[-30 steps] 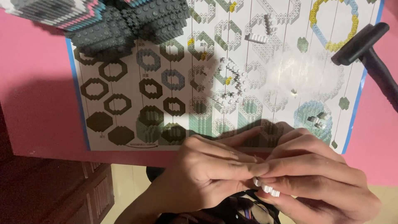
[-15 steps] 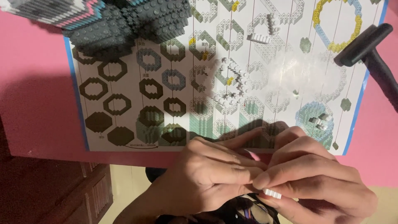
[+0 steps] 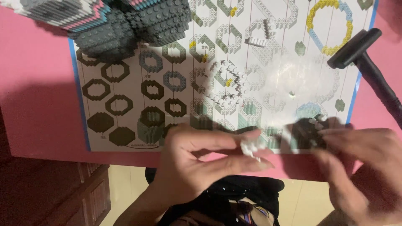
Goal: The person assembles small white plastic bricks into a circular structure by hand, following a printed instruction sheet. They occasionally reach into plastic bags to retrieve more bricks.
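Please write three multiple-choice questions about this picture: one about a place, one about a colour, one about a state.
1. Where does the black hammer lie?
A. right of the instruction sheet
B. on the floor
C. in the left hand

2. What colour is the table?
A. green
B. pink
C. white

3. What is the left hand doing?
A. resting flat
B. pinching small white bricks
C. gripping the hammer

Answers: 1 A, its head overlaps the sheet's right edge. 2 B, pink surrounds the sheet. 3 B, the bricks sit between thumb and finger.
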